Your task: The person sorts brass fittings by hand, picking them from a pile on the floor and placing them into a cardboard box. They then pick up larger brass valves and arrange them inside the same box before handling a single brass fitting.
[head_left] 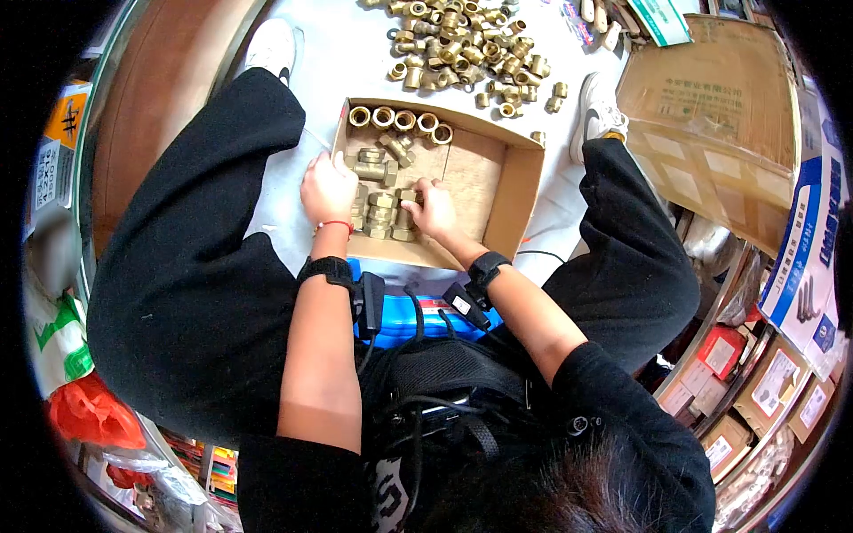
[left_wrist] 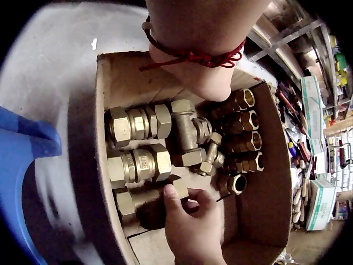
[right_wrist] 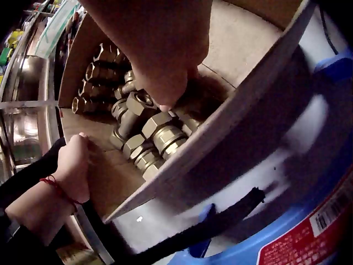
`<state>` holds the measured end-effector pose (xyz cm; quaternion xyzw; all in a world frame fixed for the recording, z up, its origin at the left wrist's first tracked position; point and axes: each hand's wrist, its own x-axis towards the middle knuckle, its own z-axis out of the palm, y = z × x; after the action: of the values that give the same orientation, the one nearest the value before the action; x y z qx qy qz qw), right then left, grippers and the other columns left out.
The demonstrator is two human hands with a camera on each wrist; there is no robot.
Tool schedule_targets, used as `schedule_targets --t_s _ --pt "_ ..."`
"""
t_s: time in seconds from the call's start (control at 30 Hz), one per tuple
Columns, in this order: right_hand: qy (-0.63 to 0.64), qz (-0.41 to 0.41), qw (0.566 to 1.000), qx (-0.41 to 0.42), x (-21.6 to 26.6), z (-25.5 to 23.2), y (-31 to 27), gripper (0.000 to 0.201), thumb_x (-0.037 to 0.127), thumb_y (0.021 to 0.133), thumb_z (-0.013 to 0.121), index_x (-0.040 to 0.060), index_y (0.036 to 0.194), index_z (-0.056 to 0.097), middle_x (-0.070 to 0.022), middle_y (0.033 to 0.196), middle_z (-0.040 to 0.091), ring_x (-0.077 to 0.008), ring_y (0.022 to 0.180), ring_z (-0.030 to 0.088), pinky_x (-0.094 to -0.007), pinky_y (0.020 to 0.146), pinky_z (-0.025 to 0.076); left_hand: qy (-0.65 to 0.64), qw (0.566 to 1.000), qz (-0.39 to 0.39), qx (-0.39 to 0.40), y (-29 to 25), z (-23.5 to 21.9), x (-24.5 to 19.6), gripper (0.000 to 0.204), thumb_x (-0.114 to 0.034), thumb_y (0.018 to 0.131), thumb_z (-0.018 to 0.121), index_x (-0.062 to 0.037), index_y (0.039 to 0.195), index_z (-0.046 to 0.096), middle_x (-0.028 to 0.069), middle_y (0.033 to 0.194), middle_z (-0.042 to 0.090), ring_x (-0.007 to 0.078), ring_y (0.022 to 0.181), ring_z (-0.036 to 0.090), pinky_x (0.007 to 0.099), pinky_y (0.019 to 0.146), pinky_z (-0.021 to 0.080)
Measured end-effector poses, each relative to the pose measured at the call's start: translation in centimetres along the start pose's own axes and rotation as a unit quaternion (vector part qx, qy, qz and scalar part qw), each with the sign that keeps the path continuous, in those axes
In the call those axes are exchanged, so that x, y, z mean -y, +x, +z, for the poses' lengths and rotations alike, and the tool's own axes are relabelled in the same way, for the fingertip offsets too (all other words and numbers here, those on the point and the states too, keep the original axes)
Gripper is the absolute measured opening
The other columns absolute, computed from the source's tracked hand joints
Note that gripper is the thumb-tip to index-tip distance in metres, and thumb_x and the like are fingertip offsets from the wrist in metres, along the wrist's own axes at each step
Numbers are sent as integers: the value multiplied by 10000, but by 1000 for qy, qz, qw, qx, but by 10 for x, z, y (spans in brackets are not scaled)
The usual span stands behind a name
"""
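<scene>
While a brass fitting (left_wrist: 146,201) is pinched by the right hand (head_left: 433,207) at the lower middle of the cardboard box (head_left: 520,191), the packed neighbouring row could be knocked askew if it is pushed in crooked. The left hand (head_left: 327,186) rests curled on the box's left wall; whether anything is gripped cannot be told.
</scene>
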<state>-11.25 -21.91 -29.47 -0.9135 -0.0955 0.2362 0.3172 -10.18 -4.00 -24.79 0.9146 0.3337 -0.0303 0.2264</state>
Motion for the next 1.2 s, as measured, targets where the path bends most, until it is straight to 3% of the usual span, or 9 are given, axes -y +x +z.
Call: schedule_targets --t_s 0.23,0.33,0.47,0.5,0.6,0.73,0.97,1.07,1.2 --pt "14 11 1000 -19 11 -10 0 352 176 665 640 13 925 468 -200 860 507 -347 800 518 -408 688 435 -11 1000 4 1 -2 -4 -1 256 -229 784 462 3 767 571 195 773 575 353 710 564 418 658 450" --pt "-60 -82 994 -48 23 -20 3 362 191 671 631 10 931 457 -188 855 500 -339 805 507 -400 710 428 -12 1000 9 -6 -1 -2 -1 256 -229 785 462 2 763 570 197 772 575 352 709 565 412 655 453" --pt "-104 -145 984 -7 52 -31 17 354 171 661 614 23 943 458 -138 937 476 -291 901 465 -364 774 411 -13 1000 5 1 -1 -4 -1 252 -226 785 463 2 759 568 201 768 575 350 707 567 411 656 455" --pt "-160 -202 966 -30 58 -33 23 404 167 640 626 33 982 458 -112 986 466 -263 942 454 -348 780 414 -12 1000 3 8 -1 -5 -1 251 -225 785 464 2 759 568 201 767 574 350 706 567 413 656 455" --pt "-202 -250 946 -47 73 -32 34 453 167 623 639 40 1019 459 -98 1004 473 -244 961 454 -340 782 415 -12 1000 20 -11 -1 -3 0 251 -226 785 467 1 746 567 197 758 575 347 695 568 414 653 455" --pt "-265 -204 942 13 78 -14 51 524 155 573 663 37 1042 463 -71 1035 492 -220 986 455 -329 791 415 -30 1000 -2 0 1 -4 -1 243 -216 785 466 -3 748 577 205 757 576 364 708 555 422 659 445" --pt "-338 -261 901 -75 70 16 65 242 135 730 473 30 942 520 -83 918 535 -214 915 506 -331 764 434 -38 999 15 -12 3 2 5 236 -210 778 473 -4 725 574 199 734 576 362 700 554 422 655 444" --pt "-339 -228 912 -22 77 14 66 204 128 710 490 33 887 529 -85 888 546 -209 868 531 -321 710 456 -34 999 24 -17 3 4 8 239 -213 775 472 -1 710 561 196 724 572 355 687 559 416 642 452" --pt "-344 -262 901 -23 79 11 70 156 123 699 497 38 826 529 -82 826 546 -205 804 543 -305 642 471 -36 999 16 -14 2 0 5 242 -217 773 472 1 706 553 196 725 572 350 686 564 412 639 458"
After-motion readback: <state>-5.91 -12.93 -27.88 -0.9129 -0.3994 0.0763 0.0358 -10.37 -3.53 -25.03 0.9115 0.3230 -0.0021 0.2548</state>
